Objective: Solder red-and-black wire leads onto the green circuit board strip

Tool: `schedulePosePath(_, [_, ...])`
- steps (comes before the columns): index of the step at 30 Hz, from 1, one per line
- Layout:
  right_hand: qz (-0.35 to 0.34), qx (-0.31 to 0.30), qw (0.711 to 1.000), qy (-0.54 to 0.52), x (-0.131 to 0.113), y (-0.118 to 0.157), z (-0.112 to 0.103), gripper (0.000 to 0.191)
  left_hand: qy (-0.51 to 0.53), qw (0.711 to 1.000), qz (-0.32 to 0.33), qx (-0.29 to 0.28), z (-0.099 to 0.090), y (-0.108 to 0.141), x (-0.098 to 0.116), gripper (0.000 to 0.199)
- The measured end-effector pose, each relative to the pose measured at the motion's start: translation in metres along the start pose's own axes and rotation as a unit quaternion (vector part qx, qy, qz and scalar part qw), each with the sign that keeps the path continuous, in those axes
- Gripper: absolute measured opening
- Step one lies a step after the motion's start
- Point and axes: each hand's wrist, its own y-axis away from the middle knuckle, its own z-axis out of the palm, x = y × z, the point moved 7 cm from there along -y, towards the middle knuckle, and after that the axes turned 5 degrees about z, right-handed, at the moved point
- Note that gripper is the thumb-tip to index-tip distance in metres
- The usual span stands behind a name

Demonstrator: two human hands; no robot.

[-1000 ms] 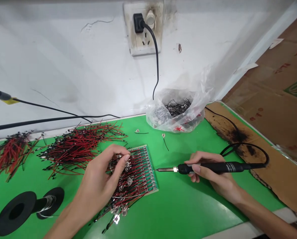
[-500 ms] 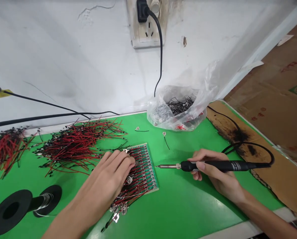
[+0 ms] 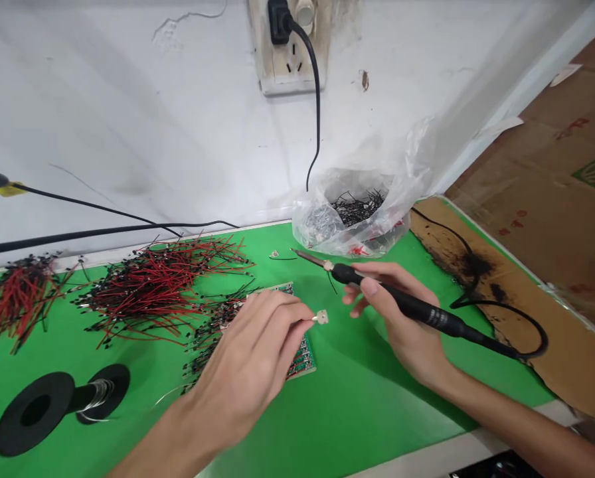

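My left hand (image 3: 248, 362) is pinching a small pale square part (image 3: 321, 318) with a short metal lead between finger and thumb. It hovers over a green circuit board (image 3: 305, 358) crowded with red and black wires, and most of the board is hidden under the hand. My right hand (image 3: 390, 305) grips a black soldering iron (image 3: 427, 317) like a pen. The iron's metal tip (image 3: 307, 256) points up and left, above the green mat and apart from the board. A heap of red and black wired parts (image 3: 163, 292) lies left of the board.
A second wire heap (image 3: 21, 299) lies at far left, next to a black solder spool (image 3: 63, 405). Behind stand a clear plastic bag of parts (image 3: 352, 222) and a wall socket (image 3: 287, 56). A scorched brown mat (image 3: 477, 279) lies at right under the iron's cord.
My left hand has lifted off the board and now pinches a small part at its fingertips. My right hand has raised the iron and swung its tip from the board toward the bag.
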Motion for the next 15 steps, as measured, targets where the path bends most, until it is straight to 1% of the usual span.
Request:
schedulePosePath(2, [-0.018,-0.008,1.0,-0.007,-0.005,-0.005,0.011,0.019,0.019,1.0,0.003,0.014,0.006,-0.002,0.006,0.02])
schedulePosePath(4, [-0.013,-0.025,1.0,-0.005,-0.001,-0.007,0.019,0.024,0.035,0.999,-0.005,0.034,0.012,0.0,0.009,0.022])
schedulePosePath(8, [-0.024,-0.064,0.998,-0.012,0.01,0.0,0.022,0.03,0.057,0.997,-0.026,0.053,0.019,0.007,0.011,0.024])
schedulePosePath(11, [-0.032,-0.102,0.993,-0.044,0.014,0.002,0.021,0.034,0.056,0.995,-0.038,0.07,0.018,0.011,0.009,0.022])
schedulePosePath(15, [0.003,-0.162,0.982,-0.095,0.018,-0.001,0.027,0.033,0.037,0.994,-0.039,0.098,0.013,0.012,0.007,0.02])
